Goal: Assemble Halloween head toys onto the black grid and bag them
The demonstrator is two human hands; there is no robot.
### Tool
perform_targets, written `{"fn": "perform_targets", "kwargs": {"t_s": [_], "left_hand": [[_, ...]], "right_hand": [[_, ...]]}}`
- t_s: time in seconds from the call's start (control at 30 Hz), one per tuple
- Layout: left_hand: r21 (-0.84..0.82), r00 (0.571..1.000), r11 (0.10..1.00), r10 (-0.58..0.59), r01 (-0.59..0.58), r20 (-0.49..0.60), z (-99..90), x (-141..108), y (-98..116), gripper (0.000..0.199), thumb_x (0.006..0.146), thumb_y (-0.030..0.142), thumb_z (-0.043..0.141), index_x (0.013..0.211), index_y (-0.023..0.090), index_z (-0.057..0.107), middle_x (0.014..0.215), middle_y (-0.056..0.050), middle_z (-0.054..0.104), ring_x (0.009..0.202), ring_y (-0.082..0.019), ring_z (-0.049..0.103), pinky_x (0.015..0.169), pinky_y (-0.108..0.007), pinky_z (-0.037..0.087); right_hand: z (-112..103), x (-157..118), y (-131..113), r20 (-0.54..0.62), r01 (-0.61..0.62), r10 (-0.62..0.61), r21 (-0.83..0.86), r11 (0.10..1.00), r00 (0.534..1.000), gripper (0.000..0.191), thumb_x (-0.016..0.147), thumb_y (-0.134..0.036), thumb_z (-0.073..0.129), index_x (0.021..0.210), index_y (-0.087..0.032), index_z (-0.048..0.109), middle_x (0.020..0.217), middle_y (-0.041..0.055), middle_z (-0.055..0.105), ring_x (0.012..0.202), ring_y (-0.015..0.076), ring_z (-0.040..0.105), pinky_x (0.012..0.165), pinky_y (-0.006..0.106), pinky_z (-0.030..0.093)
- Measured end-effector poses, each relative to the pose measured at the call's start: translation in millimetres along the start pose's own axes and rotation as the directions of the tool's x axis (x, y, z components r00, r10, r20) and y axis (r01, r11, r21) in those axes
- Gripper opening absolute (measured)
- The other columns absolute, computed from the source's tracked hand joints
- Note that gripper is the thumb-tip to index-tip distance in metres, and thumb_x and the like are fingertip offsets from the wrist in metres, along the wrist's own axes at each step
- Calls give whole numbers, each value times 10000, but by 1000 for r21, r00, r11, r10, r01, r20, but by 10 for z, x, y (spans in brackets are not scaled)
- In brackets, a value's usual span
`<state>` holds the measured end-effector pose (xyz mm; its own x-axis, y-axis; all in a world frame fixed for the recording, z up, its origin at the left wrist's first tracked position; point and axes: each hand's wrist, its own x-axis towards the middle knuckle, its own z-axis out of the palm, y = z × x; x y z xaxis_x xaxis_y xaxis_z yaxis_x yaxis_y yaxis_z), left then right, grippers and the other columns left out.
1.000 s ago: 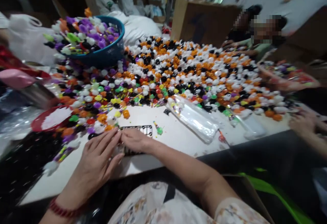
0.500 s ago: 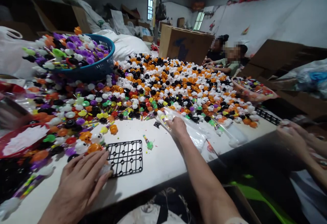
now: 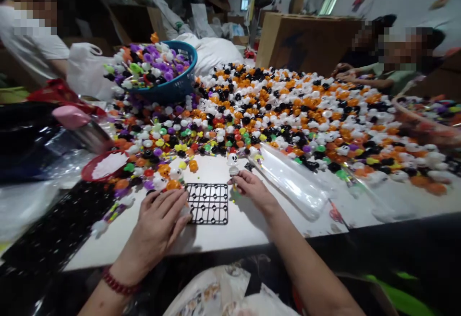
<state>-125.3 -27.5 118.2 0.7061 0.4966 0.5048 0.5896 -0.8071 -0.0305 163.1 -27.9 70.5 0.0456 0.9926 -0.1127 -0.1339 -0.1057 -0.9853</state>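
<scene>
My right hand [image 3: 254, 190] pinches a small white plastic toy [image 3: 233, 160] with a black skull-like face, held upright above the table just right of a black plastic grid tray [image 3: 208, 204]. At the tray's left edge, my left hand [image 3: 163, 217] lies with fingers bent together and thumb tucked in. Something pale shows between its thumb and fingers, mostly hidden by them. Orange and white toys [image 3: 169, 174] sit just beyond the left fingertips. Right of my right hand lies a long clear plastic bag [image 3: 293, 184].
A big pile of small toys [image 3: 288, 100] covers the table's far side. A blue basket [image 3: 176, 85] of toys stands at the back left. Stacked black grids [image 3: 68, 220], a red dish [image 3: 90, 169] and a steel bottle [image 3: 84, 126] lie left. Scissors [image 3: 336, 214] lie right. Other people sit around.
My right hand has left the clear bag and come left, now with the white skull-faced toy in its fingers. My left hand stays at the tray's edge. The view has turned left.
</scene>
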Motion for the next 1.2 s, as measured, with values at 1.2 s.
{"fn": "perform_targets", "kwargs": {"t_s": [1.2], "left_hand": [[-57, 992, 997, -38, 45, 121, -25, 59, 26, 481, 923, 259, 544, 1399, 268, 478, 1423, -99, 551, 1269, -255, 537, 1109, -486, 296]], "right_hand": [[1021, 248, 272, 540, 419, -69, -558, 716, 839, 91, 797, -134, 631, 864, -173, 680, 836, 24, 698, 778, 184, 619, 676, 237, 408]]}}
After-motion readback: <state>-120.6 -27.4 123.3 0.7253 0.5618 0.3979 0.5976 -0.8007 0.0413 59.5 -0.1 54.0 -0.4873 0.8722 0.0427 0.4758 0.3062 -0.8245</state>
